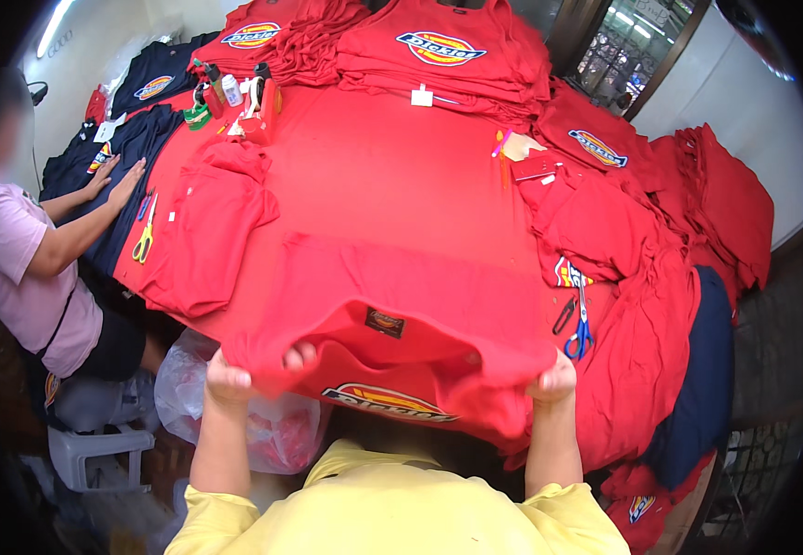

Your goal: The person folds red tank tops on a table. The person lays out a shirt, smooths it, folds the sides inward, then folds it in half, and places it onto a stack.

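Observation:
A red tank top [401, 342] is stretched between my two hands over the near edge of the table. Its neckline faces me, with a dark label inside the back and a yellow, white and navy emblem on the front. My left hand [235, 375] grips one shoulder, the thumb and some fingertips showing. At the other shoulder my right hand [554, 377] is closed on the cloth. Just beyond that hand lie blue-handled scissors [580, 335] and a small dark thread snipper [564, 315] on the red cloth.
Stacks of red tops [443, 60] line the far side; more red garments [619, 222] lie right. Left are a folded red garment [221, 222], yellow scissors [145, 239] and several bottles [231, 90]. A co-worker's hands [115, 185] rest on navy garments. A plastic bag [184, 384] stands below.

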A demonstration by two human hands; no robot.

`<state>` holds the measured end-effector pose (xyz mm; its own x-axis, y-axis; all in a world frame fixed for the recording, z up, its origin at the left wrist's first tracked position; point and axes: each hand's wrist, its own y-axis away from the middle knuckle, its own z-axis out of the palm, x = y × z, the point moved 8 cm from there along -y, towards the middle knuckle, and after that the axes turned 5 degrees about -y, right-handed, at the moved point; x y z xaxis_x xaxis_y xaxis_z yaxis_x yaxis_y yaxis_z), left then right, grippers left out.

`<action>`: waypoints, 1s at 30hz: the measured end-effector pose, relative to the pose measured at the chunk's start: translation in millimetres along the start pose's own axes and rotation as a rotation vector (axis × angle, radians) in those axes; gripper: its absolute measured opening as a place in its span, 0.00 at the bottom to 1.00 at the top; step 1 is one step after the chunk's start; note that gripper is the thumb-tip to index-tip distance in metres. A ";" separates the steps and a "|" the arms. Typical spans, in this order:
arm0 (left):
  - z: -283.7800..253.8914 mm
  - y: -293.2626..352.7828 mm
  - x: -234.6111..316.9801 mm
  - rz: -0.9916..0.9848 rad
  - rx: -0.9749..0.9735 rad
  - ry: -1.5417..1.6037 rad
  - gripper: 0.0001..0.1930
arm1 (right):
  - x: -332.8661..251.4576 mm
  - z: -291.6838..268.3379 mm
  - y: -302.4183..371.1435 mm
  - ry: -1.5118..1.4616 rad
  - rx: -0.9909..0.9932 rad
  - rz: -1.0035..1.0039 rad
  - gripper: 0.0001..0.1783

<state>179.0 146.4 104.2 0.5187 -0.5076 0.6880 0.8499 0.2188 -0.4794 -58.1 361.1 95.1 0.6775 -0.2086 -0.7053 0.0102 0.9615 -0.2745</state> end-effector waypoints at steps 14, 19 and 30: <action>12.0 457.1 -219.2 -1.487 0.321 -0.010 0.22 | 395.9 41.3 443.0 -0.453 1.096 0.877 0.17; 45.5 333.6 -116.0 -1.132 0.213 0.181 0.26 | 260.0 51.3 370.7 -0.106 0.978 0.266 0.10; 36.3 328.0 -116.7 -1.181 0.142 -0.528 0.29 | 268.1 82.0 317.3 0.372 0.863 0.725 0.18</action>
<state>400.5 307.6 -113.5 -0.5988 -0.0727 0.7976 0.8007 -0.0303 0.5983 187.1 624.9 -127.5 0.4756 0.5325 -0.7002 0.3007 0.6497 0.6982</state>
